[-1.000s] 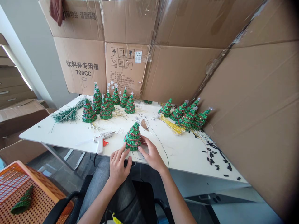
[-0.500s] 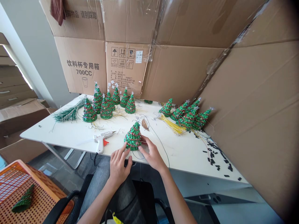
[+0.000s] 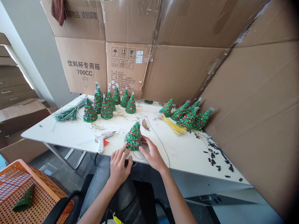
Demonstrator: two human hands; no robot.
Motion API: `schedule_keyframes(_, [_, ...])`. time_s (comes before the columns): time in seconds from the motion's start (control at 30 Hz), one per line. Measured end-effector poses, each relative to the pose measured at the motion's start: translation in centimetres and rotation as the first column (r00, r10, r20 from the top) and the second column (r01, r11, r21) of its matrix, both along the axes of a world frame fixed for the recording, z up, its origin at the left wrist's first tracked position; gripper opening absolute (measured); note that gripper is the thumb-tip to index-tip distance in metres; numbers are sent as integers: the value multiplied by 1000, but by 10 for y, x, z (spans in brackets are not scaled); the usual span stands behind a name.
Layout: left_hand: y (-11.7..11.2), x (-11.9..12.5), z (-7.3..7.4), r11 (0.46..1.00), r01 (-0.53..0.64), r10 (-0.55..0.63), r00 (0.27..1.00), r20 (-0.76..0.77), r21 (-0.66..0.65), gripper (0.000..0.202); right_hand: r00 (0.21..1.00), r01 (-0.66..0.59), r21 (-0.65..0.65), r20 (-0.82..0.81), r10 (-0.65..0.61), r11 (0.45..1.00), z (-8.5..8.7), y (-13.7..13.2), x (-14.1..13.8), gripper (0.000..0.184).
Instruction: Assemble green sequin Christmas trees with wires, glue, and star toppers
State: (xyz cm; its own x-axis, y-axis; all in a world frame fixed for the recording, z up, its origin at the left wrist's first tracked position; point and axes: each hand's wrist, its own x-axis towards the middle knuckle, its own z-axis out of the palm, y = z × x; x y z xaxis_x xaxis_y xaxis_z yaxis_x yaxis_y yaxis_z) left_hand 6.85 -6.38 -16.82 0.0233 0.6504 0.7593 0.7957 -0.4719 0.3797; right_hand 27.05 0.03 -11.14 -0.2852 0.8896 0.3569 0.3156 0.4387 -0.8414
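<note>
A small green tinsel Christmas tree [image 3: 133, 137] with red trim stands upright near the front edge of the white table [image 3: 70, 133]. My left hand [image 3: 119, 166] rests at the table edge with its fingers stretched out, the fingertips touching the tree's base on the left. My right hand [image 3: 151, 154] lies flat on the table to the right of the tree, fingers spread, touching its base and partly covering something red. A thin dark wire [image 3: 161, 144] curls past my right hand.
A white glue gun [image 3: 101, 140] lies left of the tree. Several finished trees [image 3: 106, 104] stand at the back left, more [image 3: 189, 116] lie back right by yellow strands [image 3: 171, 124]. Green stems [image 3: 67, 113], black bits [image 3: 217, 158], cardboard boxes [image 3: 130, 65], an orange basket [image 3: 21, 193].
</note>
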Motion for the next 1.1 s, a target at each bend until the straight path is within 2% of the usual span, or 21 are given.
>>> schedule_keyframes(1.1, [0,0,-1,1000,9,-9,1000,4,-7,28,1000,5,-2,8,-5,1000,0,0,0,54])
